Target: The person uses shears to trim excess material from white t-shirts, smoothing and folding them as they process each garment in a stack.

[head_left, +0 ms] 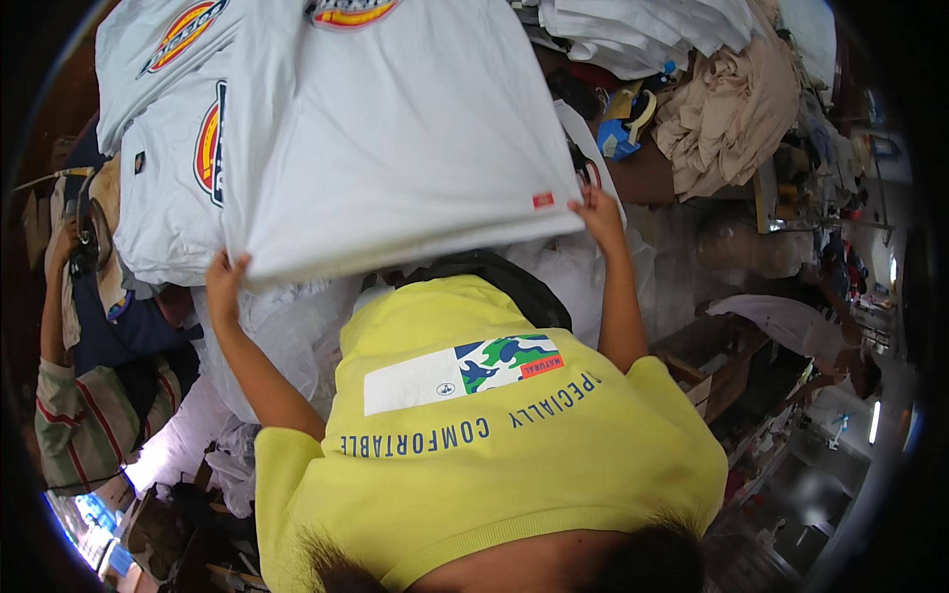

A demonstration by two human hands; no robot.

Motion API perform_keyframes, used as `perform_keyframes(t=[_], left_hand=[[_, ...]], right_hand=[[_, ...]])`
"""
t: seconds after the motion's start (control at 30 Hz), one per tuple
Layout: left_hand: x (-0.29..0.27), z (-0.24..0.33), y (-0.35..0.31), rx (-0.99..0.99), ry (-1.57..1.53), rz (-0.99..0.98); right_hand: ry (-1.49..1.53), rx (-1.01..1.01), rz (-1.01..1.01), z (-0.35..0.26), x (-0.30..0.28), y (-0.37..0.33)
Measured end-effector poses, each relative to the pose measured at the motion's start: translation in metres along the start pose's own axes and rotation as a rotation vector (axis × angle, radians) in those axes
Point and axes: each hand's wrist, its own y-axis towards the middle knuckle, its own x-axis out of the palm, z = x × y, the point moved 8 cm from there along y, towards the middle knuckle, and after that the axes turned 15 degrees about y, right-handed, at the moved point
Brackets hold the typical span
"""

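Observation:
A white T-shirt (pixel 395 148) with a colourful chest print and a small red hem tag is spread out in front of me. My left hand (pixel 227 280) pinches its near left hem corner. My right hand (pixel 599 213) grips the other hem corner, just beside the red tag. Between my hands the hem is slightly blurred and hangs toward my body. Under and left of this shirt lie more white printed T-shirts (pixel 163 188), partly overlapped by it.
A tape dispenser (pixel 623 124) and a heap of beige cloth (pixel 732 114) are at the far right, near white garments (pixel 643 30). Clear plastic bags (pixel 267 336) hang by the table's near side. Another person in a striped sleeve (pixel 99 425) works at the left.

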Motion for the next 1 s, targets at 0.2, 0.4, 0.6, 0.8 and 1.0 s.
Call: perform_keyframes(t=[0.2,0.4,0.6,0.8,1.0], left_hand=[[0.097,-0.126,-0.073,-0.144,0.313,-0.063],[0.151,-0.153,-0.085,-0.304,0.967,-0.303],[0.049,-0.039,0.0,0.006,0.049,0.084],[0.009,0.115,0.054,0.453,0.785,0.49],[0.032,0.123,0.083,0.444,0.287,0.246]], right_hand=[[-0.346,0.201,0.11,0.138,-0.021,-0.086],[-0.922,0.478,-0.244,0.192,0.011,-0.111],[-0.263,0.589,-0.652,0.053,0.067,-0.037],[-0.326,-0.475,-0.249,-0.144,0.13,0.069],[-0.254,-0.207,-0.361,-0.132,0.123,0.108]])
